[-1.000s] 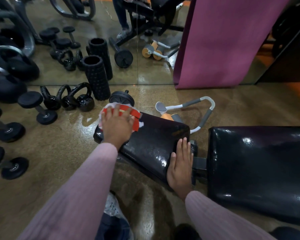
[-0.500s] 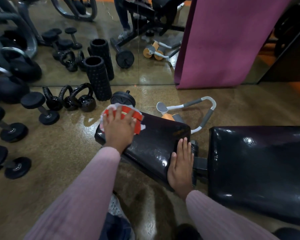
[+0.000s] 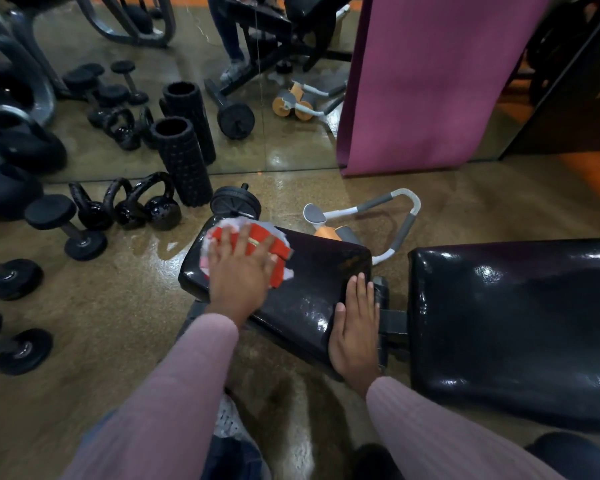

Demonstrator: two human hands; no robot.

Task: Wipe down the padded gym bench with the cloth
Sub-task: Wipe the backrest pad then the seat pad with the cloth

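Note:
The black padded gym bench has a small seat pad [image 3: 312,282] in the middle of the view and a larger back pad [image 3: 513,327] to its right. A red and white cloth [image 3: 278,247] lies on the far left end of the small pad. My left hand [image 3: 238,268] presses flat on the cloth with fingers spread. My right hand [image 3: 357,327] rests flat on the near right edge of the same pad, holding nothing.
Kettlebells [image 3: 153,206], dumbbells [image 3: 66,226] and a black foam roller [image 3: 184,164] stand on the floor to the left. A weight plate [image 3: 234,202] and a grey ab roller [image 3: 378,216] lie just beyond the bench. A purple mat [image 3: 430,81] leans against the mirror.
My left hand has slid the cloth a little to the right along the small pad. My right hand has stayed in place.

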